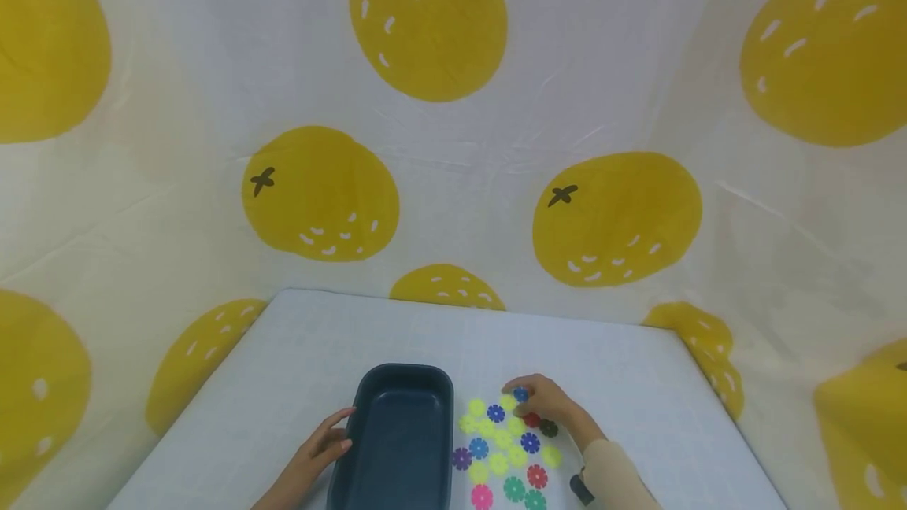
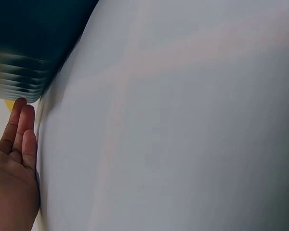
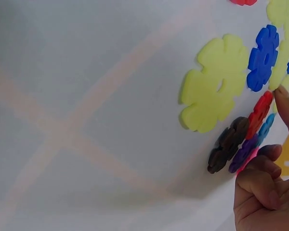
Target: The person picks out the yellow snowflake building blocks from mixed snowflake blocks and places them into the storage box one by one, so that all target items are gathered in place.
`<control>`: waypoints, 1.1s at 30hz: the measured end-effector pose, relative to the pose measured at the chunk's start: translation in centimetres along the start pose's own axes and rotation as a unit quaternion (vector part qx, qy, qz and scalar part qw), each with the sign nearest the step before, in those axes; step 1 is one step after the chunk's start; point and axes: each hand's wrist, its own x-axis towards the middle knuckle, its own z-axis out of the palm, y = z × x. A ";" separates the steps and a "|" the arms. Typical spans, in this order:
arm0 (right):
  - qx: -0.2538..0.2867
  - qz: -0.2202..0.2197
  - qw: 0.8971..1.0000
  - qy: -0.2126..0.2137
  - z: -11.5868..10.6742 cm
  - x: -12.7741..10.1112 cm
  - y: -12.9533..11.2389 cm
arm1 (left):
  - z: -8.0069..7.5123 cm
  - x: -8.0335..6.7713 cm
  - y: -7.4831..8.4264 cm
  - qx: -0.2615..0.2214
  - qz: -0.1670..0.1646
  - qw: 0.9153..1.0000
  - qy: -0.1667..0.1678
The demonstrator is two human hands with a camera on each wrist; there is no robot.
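A dark blue rectangular tub (image 1: 397, 447) stands on the white table, left of a spread of flower-shaped plastic discs. My left hand (image 1: 322, 447) is at the tub's left side, its fingers loosely extended with the tips right at the wall; the left wrist view shows these fingers (image 2: 24, 122) beneath the ribbed corner. My right hand (image 1: 546, 400) reaches over the far edge of the discs, thumb and forefinger apart around a blue disc (image 1: 521, 394) and a yellow-green disc (image 1: 508, 402). In the right wrist view one fingertip (image 3: 281, 94) overlaps the yellow-green pieces, other fingers bent.
More discs lie flat right of the tub, among them a pink disc (image 1: 482, 496), a purple disc (image 1: 462, 459), a green disc (image 1: 514, 488) and a black disc (image 1: 549, 428). Behind the table (image 1: 340, 337) hangs a cloth (image 1: 460, 179) printed with yellow fruit.
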 end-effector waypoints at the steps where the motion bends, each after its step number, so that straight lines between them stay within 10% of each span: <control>1: 0.001 -0.001 1.000 0.001 0.0 -0.1 0.0 | 0.0 0.0 0.0 0.000 -0.001 1.000 -0.001; 21: 0.014 -0.038 0.998 0.058 1.3 -1.1 0.2 | -0.1 -0.2 -0.1 -0.017 0.014 1.000 0.003; 33: 0.142 0.000 0.987 0.077 0.2 -2.6 -1.5 | 0.0 -0.4 -0.1 -0.025 0.022 0.999 0.006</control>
